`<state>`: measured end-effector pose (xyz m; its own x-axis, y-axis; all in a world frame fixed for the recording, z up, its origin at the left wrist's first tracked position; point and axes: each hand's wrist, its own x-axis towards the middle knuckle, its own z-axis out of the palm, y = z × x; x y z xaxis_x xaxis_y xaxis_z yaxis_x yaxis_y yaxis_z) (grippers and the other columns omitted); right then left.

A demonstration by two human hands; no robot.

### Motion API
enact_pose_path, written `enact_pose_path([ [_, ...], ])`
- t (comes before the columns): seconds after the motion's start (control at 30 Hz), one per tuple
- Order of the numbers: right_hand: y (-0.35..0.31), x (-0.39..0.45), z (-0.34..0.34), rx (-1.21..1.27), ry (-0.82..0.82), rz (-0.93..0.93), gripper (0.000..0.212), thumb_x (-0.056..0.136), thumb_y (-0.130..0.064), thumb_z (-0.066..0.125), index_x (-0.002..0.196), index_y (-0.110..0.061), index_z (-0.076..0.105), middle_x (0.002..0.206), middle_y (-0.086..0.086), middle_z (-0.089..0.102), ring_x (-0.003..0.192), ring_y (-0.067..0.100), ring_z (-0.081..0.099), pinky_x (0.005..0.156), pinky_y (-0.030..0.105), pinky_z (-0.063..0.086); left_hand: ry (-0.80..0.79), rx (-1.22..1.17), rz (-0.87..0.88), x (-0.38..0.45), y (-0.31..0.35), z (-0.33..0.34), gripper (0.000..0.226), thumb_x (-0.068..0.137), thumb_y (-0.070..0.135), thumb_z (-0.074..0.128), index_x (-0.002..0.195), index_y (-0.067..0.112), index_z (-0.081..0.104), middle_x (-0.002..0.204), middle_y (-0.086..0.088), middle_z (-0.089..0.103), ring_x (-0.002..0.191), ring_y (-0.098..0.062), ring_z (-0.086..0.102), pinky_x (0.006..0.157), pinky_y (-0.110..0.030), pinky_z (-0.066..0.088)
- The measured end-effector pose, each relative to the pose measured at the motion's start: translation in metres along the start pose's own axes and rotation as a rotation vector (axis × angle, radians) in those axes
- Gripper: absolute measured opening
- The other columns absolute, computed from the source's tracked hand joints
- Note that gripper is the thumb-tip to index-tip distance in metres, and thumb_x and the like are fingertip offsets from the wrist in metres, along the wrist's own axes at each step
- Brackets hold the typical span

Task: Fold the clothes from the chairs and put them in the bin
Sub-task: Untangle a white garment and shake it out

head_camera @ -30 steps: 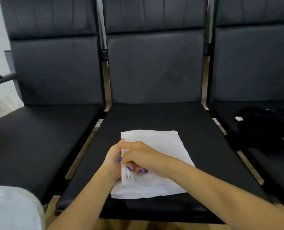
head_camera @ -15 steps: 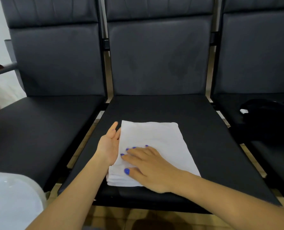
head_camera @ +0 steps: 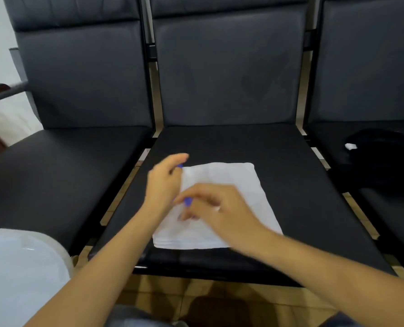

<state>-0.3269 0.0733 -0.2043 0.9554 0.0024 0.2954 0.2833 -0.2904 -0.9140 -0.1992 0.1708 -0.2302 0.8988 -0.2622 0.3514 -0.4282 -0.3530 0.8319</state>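
Both hands blurred — left hand [head_camera: 164,185] spread, right hand [head_camera: 216,208] loosely curled (grip unclear) over folded white cloth [head_camera: 238,185].

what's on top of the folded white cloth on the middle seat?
Only hands: the right hand is over the white cloth, and the left hand is at its left edge. Motion blur hides whether either touches it. The cloth lies on the middle seat.

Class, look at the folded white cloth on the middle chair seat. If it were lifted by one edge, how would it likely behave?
The white cloth lies flat in soft stacked layers, so it would probably droop and its fold might come undone. It looks thin, so it is likely light. The middle chair seat looks smooth, so a push might slide it rather than bunch it.
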Motion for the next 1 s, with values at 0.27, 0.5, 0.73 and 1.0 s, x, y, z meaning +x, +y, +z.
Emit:
enact_pose_path([
  [0.27,0.066,0.007,-0.086,-0.443,0.351,0.41,0.036,0.094,-0.016,0.054,0.129,-0.02,0.057,0.127,0.0,0.057,0.117,0.016,0.053,0.094,0.027,0.042,-0.747,0.741,0.163,-0.023,-0.01,0.03,0.052,0.102,0.044,0.03,0.151,0.038,0.016,0.161,0.009,0.007,0.149,-0.018,-0.004,0.118,-0.043,-0.008],
  [0.5,0.069,0.013,-0.096,-0.364,0.13,0.885,0.04,0.086,-0.038,0.065,0.105,-0.006,0.052,0.089,0.002,0.057,0.078,0.019,0.057,0.061,0.028,0.043,-0.852,0.931,0.04,-0.03,-0.013,0.029,0.088,0.076,0.085,0.024,0.146,0.05,-0.015,0.157,0.019,-0.022,0.145,-0.02,-0.025,0.109,-0.066,-0.015],
  [0.73,0.065,0.017,-0.095,-0.288,-0.084,0.845,0.029,0.079,-0.029,0.074,0.097,-0.009,0.064,0.093,0.0,0.065,0.081,0.014,0.06,0.061,0.023,0.044,-0.913,0.894,0.04,-0.042,-0.013,0.014,0.1,0.064,0.087,0.024,0.145,0.047,-0.02,0.155,0.019,-0.026,0.143,-0.017,-0.029,0.109,-0.062,-0.021],
  [1.0,0.043,0.012,-0.079,0.427,0.002,0.92,0.035,0.083,-0.01,0.061,0.118,-0.008,0.062,0.105,0.013,0.072,0.1,0.03,0.068,0.085,0.04,0.052,-0.147,-0.239,-0.488,-0.061,-0.022,-0.008,0.064,0.077,0.078,0.032,0.121,0.04,0.058,0.133,0.008,0.057,0.124,-0.016,0.051,0.11,-0.046,0.036],
])
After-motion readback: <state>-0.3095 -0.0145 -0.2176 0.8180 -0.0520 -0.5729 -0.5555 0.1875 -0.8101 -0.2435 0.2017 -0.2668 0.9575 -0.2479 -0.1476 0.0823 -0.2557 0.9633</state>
